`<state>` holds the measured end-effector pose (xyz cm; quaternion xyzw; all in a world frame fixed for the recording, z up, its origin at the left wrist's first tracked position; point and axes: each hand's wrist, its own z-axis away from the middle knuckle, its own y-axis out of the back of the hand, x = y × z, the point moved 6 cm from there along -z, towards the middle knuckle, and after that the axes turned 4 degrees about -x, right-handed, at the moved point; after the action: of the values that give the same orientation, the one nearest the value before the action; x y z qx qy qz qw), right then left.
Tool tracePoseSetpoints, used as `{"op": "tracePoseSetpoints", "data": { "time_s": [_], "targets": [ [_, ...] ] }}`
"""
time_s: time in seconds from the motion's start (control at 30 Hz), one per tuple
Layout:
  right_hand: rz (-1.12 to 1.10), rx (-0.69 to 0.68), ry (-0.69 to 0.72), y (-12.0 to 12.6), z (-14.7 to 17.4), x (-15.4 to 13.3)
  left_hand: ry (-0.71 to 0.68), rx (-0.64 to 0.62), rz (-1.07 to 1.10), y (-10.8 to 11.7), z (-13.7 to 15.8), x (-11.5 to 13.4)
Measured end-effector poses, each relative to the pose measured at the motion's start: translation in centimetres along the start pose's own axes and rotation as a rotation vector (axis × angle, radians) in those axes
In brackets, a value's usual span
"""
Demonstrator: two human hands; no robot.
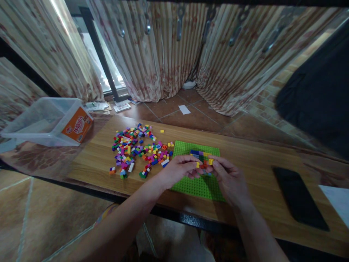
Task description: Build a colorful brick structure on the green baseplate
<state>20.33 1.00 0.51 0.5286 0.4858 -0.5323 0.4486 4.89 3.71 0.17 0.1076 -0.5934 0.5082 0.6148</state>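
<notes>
Above a green studded baseplate (188,187), both of my hands are raised close together. My left hand (184,165) is closed, pinching a small yellow brick (197,165) between thumb and finger. Another yellow brick (211,161) is pinched in my right hand (230,178). A small gap lies between the two bricks. Beneath and behind the fingers, coloured bricks (196,152) in blue, purple, yellow and orange are set on the baseplate. My hands cover part of them.
Left of the baseplate spreads a pile of loose coloured bricks (133,145). A clear plastic box (46,120) with an orange label stands at the far left. A black flat object (298,196) lies on the wooden table (256,174) at right, near white paper (336,202).
</notes>
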Motion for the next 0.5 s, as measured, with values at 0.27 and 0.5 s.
{"op": "tracePoseSetpoints", "data": {
  "time_s": [0.27, 0.5],
  "targets": [
    [0.452, 0.046, 0.158, 1.6, 0.1, -1.3, -0.027, 0.109, -0.025, 0.9, -0.2, 0.7],
    [0.774, -0.101, 0.292, 0.8, 0.2, -1.2, 0.001, 0.222, -0.068, 1.8, -0.6, 0.5]
  ]
}}
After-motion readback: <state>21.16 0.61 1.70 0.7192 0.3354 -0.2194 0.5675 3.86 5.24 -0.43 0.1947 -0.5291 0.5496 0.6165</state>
